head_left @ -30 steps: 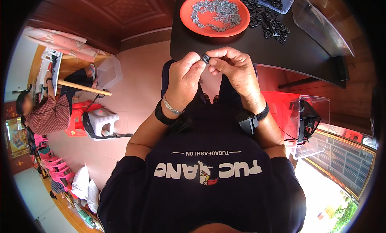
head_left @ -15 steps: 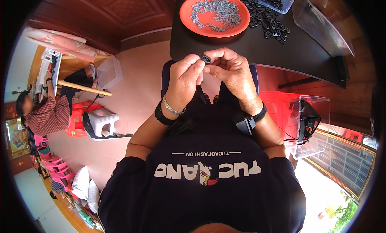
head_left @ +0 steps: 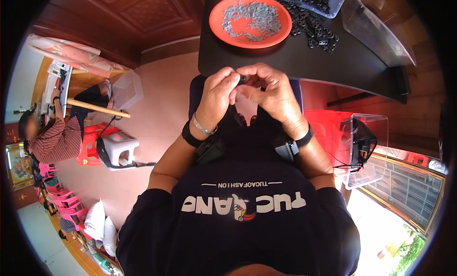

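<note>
Just off the near edge of the black table, a small black plastic piece (head_left: 242,79) sits between my two hands, mostly covered by fingers. My left hand (head_left: 217,96) pinches it from the left between thumb and forefinger. My right hand (head_left: 270,92) curls in from the right, its forefinger over the piece and its thumb bent below. Beyond them, an orange-red plate (head_left: 215,29) holds many small grey metal screws (head_left: 264,21). A heap of similar black pieces (head_left: 318,33) lies on the table (head_left: 304,61) right of the plate.
Behind the heap stands a clear plastic bin (head_left: 339,2) with more black pieces. A transparent panel (head_left: 378,33) is at the table's right. Below it are a red stool (head_left: 316,133) and a clear box (head_left: 381,147). At far left another person (head_left: 57,138) works near a grey-white stool (head_left: 119,145).
The black piece has turned; its two-holed face no longer shows, and the right fingers cover more of it. The plate and table sit slightly further left and lower in view.
</note>
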A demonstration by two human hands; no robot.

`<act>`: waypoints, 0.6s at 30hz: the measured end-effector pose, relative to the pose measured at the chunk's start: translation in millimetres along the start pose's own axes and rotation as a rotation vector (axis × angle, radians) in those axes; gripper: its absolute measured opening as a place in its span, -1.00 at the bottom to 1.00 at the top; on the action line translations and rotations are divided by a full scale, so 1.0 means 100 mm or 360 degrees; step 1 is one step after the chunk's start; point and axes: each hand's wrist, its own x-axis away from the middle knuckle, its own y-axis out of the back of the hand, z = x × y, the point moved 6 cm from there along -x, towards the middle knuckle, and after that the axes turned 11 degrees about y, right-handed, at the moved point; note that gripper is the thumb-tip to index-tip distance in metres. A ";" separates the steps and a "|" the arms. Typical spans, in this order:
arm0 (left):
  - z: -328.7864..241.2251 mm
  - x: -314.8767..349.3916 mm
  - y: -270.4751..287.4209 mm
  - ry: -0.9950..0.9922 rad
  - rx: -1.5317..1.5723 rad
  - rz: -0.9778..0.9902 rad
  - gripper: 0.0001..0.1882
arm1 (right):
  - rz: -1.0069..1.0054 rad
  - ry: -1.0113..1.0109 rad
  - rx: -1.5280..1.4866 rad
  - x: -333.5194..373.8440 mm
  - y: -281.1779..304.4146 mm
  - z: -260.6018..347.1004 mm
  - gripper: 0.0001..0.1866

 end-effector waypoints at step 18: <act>0.11 0.01 0.05 -0.0014 0.0193 -0.0122 -0.71 | -0.0064 0.0672 0.0773 -0.03 -0.12 0.27 -0.78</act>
